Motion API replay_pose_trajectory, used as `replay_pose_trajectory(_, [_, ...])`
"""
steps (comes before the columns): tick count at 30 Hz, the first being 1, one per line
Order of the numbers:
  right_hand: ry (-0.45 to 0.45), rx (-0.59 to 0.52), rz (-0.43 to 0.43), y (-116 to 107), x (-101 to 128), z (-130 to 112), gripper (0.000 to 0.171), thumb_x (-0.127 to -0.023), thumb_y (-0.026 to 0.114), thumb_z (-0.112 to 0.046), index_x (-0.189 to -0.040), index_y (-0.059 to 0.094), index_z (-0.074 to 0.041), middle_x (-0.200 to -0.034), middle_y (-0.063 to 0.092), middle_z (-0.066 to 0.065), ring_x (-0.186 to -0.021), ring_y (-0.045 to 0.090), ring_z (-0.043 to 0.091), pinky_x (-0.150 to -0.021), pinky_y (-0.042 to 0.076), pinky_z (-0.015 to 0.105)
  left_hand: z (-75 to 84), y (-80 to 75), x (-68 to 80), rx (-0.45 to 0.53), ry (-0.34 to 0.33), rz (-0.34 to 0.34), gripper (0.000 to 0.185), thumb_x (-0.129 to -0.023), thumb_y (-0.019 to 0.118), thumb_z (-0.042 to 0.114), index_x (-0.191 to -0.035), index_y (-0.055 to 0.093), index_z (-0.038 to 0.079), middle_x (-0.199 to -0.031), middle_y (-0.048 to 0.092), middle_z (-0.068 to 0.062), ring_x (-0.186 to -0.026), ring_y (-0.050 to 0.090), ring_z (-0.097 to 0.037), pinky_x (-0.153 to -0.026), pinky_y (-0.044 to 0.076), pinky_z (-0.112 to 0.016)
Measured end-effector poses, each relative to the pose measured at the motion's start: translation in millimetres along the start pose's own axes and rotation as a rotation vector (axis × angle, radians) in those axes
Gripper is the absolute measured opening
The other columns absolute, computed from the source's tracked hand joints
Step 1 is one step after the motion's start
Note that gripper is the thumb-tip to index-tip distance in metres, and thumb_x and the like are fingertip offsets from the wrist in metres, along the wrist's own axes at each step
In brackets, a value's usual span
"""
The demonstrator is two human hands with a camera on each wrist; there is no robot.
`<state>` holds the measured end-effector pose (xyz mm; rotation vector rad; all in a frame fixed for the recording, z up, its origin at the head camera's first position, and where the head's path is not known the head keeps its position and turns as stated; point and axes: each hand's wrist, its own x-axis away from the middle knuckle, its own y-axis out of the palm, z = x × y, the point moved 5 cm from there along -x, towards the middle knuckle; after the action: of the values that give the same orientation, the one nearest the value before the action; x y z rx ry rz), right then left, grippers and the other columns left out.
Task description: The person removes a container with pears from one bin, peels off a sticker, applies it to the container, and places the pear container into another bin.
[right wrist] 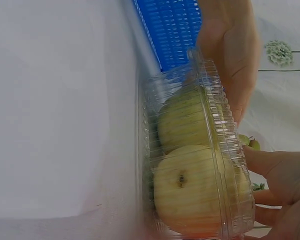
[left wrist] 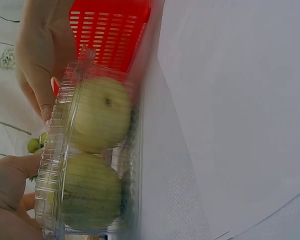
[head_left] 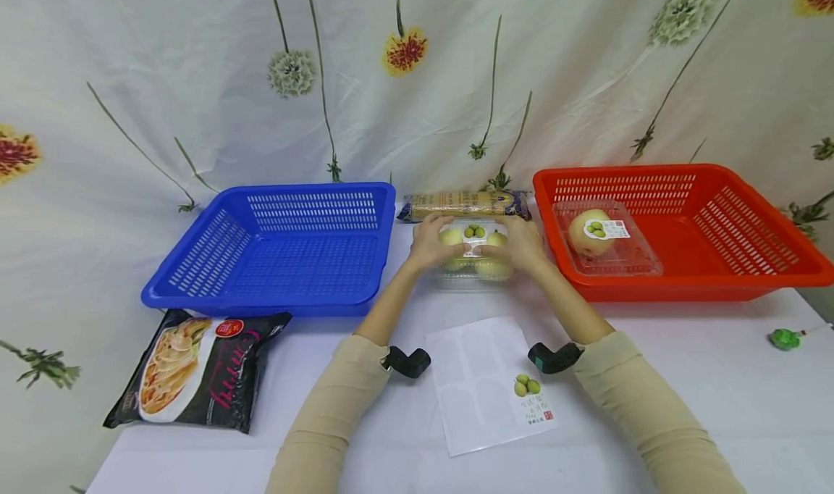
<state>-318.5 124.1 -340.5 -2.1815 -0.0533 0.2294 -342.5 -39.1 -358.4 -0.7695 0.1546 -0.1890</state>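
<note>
A transparent plastic clamshell box of pale yellow-green pears (head_left: pixel 474 268) is between both hands near the back middle of the white table. Its lid carries a label with green fruit printed on it. My left hand (head_left: pixel 430 243) grips the box's left side and my right hand (head_left: pixel 523 245) the right side, both thumbs lying over the lid toward the label. In the left wrist view, two pears (left wrist: pixel 97 117) show through the box's near side, and the left hand (left wrist: pixel 10 192) holds the lid edge. The right wrist view shows the right hand (right wrist: pixel 285 187) with its thumb on the lid.
A blue basket (head_left: pixel 302 273) stands left, a red basket (head_left: pixel 730 262) right, holding a boxed pear (head_left: pixel 586 233). Behind lies a long golden packet (head_left: pixel 465 204). In front is a printed sheet (head_left: pixel 482 378); a black food bag (head_left: pixel 195 371) and a small green item (head_left: pixel 785 339) lie at the sides.
</note>
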Motion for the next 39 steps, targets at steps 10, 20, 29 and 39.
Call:
replay_pose_trajectory(10, [0.11,-0.077,0.04,-3,-6,2,0.062,-0.08,0.074,-0.033,-0.127,0.055,0.003,-0.134,0.05,0.021,-0.121,0.041,0.046,-0.099,0.034,0.055,0.6,-0.7,-8.5,-0.067,-0.039,0.09,0.062,-0.08,0.07,0.042,-0.132,0.053,0.011,-0.144,0.038,-0.012,-0.129,0.028,-0.034,-0.097,0.034,-0.056])
replay_pose_trajectory(20, [0.239,-0.103,0.065,1,-14,5,0.054,-0.079,0.075,-0.033,-0.119,0.059,-0.002,-0.123,0.055,0.018,-0.117,0.042,0.04,-0.093,0.036,0.054,0.7,-1.9,-19.2,-0.074,-0.117,0.12,0.057,-0.077,0.074,0.041,-0.124,0.061,0.011,-0.135,0.049,-0.012,-0.125,0.032,-0.031,-0.094,0.038,-0.05])
replay_pose_trajectory(29, [0.323,-0.082,0.124,5,-20,8,0.046,-0.077,0.076,-0.035,-0.107,0.06,-0.005,-0.119,0.055,0.016,-0.116,0.04,0.041,-0.091,0.036,0.058,1.4,-1.4,-24.8,-0.092,-0.15,0.173,0.052,-0.075,0.076,0.04,-0.113,0.065,0.007,-0.124,0.057,-0.01,-0.119,0.038,-0.029,-0.086,0.047,-0.039])
replay_pose_trajectory(39, [0.332,-0.045,0.146,6,-23,6,0.041,-0.075,0.077,-0.036,-0.098,0.061,-0.006,-0.115,0.058,0.015,-0.113,0.042,0.042,-0.09,0.037,0.058,1.8,-1.2,-24.2,-0.111,-0.215,0.222,0.046,-0.072,0.078,0.044,-0.097,0.065,0.008,-0.114,0.06,-0.007,-0.114,0.042,-0.028,-0.085,0.047,-0.043])
